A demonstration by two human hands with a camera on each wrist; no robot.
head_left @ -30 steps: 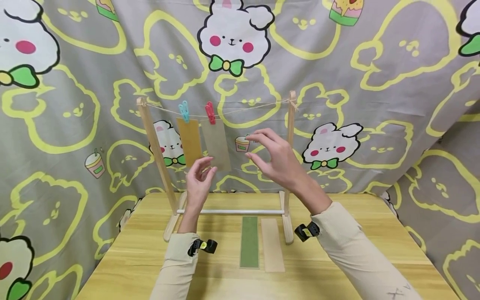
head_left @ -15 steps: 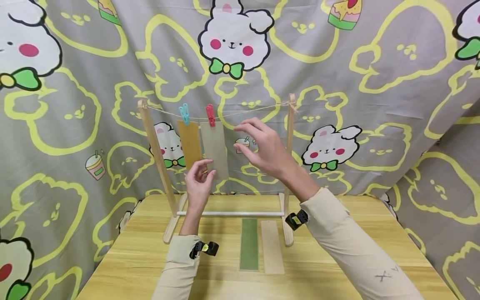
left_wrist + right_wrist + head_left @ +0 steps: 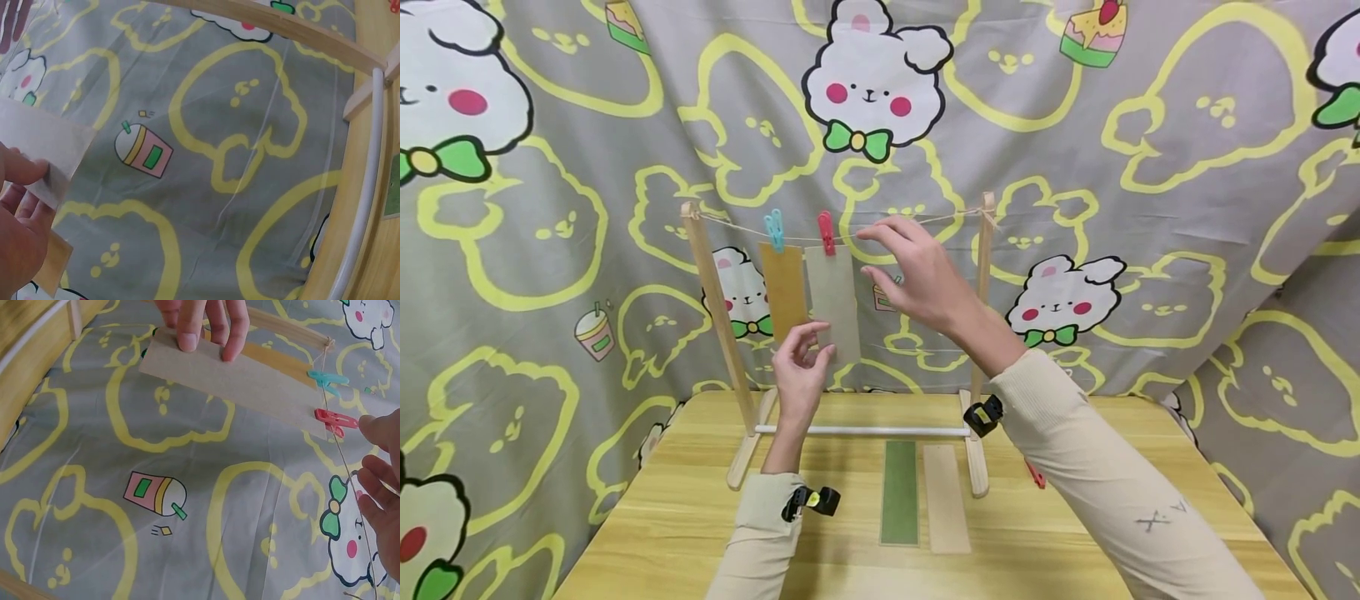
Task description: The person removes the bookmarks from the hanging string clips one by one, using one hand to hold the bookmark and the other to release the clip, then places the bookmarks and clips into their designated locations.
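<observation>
"Head view first: how far along did things look?"

"Two strips hung from the cord (image 3: 730,224): the ochre strip (image 3: 783,287) by a blue clip (image 3: 775,231) at ten o'clock from the middle, the grey strip (image 3: 835,292) by a red clip (image 3: 826,232) nearer eleven. The green strip (image 3: 900,492) lay flat on the table (image 3: 662,517) at six, the beige strip (image 3: 947,498) just beside it, between five and six. I judged the work half done, with those two left unhung."

"And the hands?"

"The left hand (image 3: 799,375) sat toward eight, fingers partly curled, tips overlapping the grey strip's lower part. The right hand (image 3: 913,279), near the middle toward two, had thumb and fingers well parted, held nothing, and stood apart from the red clip."

"Left wrist view: was the grey strip pinched?"

"I couldn't tell. At nine, the left thumb rested against it, the other fingers bent close to its edge. At ten, only part of the right hand showed."

"Right wrist view?"

"At twelve, left fingertips touched the grey strip's lower end. Its top sat in the red clip, between two and three. At three, the right hand was loosely spread with nothing in it, thumb tip close by the clip's handle."
</observation>
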